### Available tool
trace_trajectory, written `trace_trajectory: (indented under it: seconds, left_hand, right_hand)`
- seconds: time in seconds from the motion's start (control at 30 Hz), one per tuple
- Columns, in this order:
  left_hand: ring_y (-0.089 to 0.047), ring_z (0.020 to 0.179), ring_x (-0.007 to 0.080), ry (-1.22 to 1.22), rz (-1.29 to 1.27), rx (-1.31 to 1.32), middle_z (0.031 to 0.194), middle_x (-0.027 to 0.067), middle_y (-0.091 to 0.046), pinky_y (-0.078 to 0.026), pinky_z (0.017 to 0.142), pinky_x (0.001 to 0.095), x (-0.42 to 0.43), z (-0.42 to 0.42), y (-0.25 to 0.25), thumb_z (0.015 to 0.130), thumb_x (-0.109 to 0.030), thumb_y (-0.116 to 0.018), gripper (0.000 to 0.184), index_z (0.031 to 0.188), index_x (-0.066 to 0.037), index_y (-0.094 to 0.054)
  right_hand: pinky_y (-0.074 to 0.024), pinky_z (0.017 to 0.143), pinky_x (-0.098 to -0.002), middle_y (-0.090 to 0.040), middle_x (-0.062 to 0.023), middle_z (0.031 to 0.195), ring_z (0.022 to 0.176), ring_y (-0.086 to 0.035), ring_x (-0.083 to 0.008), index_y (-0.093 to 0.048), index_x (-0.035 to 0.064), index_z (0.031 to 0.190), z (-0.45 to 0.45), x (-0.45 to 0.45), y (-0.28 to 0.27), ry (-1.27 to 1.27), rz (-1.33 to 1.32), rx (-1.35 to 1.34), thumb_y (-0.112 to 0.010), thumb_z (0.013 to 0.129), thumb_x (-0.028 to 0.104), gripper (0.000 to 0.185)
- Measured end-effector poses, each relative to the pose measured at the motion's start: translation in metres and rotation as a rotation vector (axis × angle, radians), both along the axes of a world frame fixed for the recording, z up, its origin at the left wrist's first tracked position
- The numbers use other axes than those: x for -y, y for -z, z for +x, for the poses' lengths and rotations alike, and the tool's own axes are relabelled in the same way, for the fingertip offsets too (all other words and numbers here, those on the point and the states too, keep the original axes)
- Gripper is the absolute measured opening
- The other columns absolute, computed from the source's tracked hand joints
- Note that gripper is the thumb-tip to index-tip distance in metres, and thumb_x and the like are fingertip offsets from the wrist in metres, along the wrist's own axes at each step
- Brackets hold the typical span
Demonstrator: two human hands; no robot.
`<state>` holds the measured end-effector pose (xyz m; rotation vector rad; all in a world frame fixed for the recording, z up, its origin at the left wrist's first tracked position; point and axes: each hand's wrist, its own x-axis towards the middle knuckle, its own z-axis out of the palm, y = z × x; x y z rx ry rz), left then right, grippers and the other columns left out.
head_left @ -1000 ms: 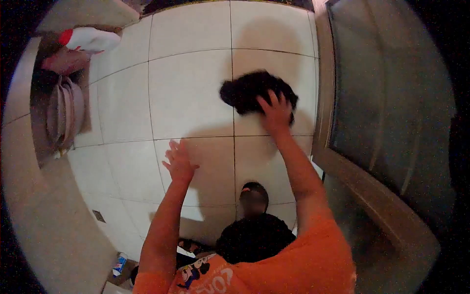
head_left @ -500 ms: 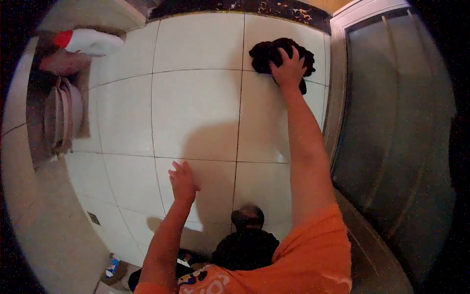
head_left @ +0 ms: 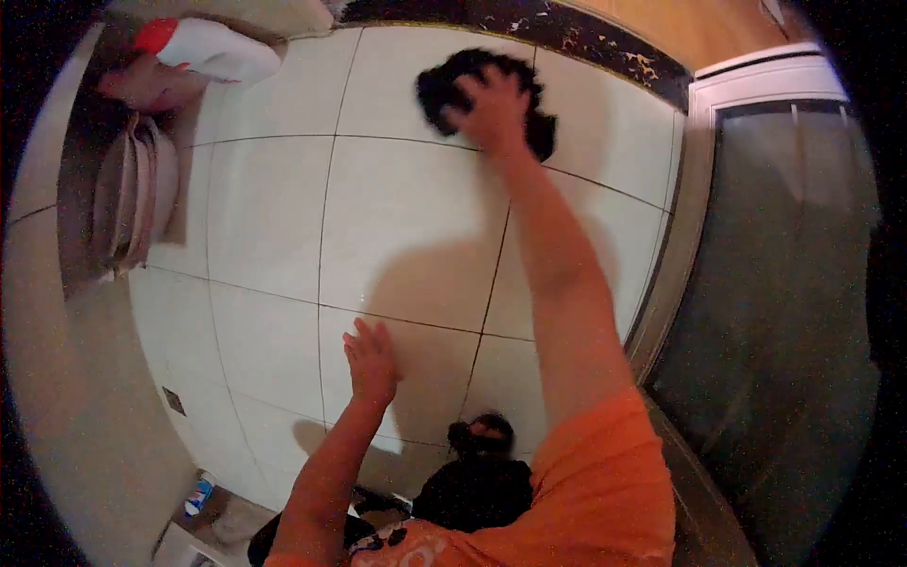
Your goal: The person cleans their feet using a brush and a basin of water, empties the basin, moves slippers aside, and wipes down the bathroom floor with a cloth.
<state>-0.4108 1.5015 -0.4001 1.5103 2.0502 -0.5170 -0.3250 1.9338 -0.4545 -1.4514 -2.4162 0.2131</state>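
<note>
Head view showed a black cloth (head_left: 440,85) bunched on the pale tiled floor (head_left: 406,213), just short of the dark marbled strip (head_left: 605,42) at the far edge. It was a crumpled heap with a lumpy, uneven outline, rounded on its left side and drawn out into a narrower tail at the near right. Its colour was so deep that few folds could be made out, and blur softened its edges. It lay across the dark joints between several tiles, standing out sharply against their light surface. The right hand (head_left: 493,111) rested on top of it, back of the hand upward, with its fingers spread over the middle of the cloth. Well apart from it, nearer the body, the left hand (head_left: 372,364) was over the tiles, holding nothing, its fingers loosely parted; whether they touched the floor could not be told. Farther left stood a white bottle (head_left: 222,52) with a red top, near some stacked basins (head_left: 137,194).
</note>
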Motion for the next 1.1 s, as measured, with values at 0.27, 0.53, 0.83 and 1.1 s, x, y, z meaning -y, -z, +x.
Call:
trace_trajectory:
  seconds: [0.27,0.53,0.83,1.1]
  left_hand:
    - [-0.028,0.126,0.0592,-0.056,0.178,0.047,0.144,0.0359,-0.021,-0.028,0.104,0.0615,0.018,-0.004,0.012,0.069,-0.016,-0.074,0.087,0.142,-0.003,-0.029]
    - [-0.032,0.123,0.0592,0.025,0.198,0.067,0.142,0.0338,-0.028,-0.03,0.102,0.0623,0.016,-0.009,0.017,0.083,-0.018,-0.056,0.06,0.138,-0.004,-0.038]
    - [-0.042,0.115,0.0586,0.055,0.219,-0.118,0.14,0.0358,-0.032,-0.035,0.096,0.0639,0.012,-0.002,0.016,0.087,-0.016,-0.049,0.048,0.133,-0.003,-0.045]
    - [-0.045,0.115,0.0543,0.034,0.212,-0.164,0.14,0.0319,-0.033,-0.038,0.098,0.058,0.013,0.0,0.025,0.089,-0.017,-0.047,0.05,0.137,-0.006,-0.043]
  right_hand:
    - [-0.0329,0.094,-0.0655,-0.046,-0.0132,0.132,0.122,-0.039,-0.044,-0.064,0.0212,0.111,0.049,0.244,-0.013,-0.549,-0.345,-0.095,-0.081,0.055,0.035,0.061]
    - [-0.0333,0.096,-0.0615,-0.039,-0.0096,0.141,0.122,-0.038,-0.0421,-0.049,0.0291,0.132,-0.002,-0.016,0.007,0.268,0.133,0.094,-0.068,0.075,0.049,0.063]
    - [-0.03,0.095,-0.0687,-0.039,-0.0127,0.139,0.128,-0.032,-0.0447,-0.056,0.0248,0.127,-0.174,0.109,0.01,-0.332,-0.086,-0.045,-0.066,0.073,0.05,0.06]
    - [-0.0472,0.076,-0.0503,-0.055,-0.0133,0.113,0.102,-0.053,-0.0369,-0.064,0.0202,0.109,-0.125,0.279,-0.014,-0.722,-0.289,0.002,-0.067,0.075,0.034,0.036]
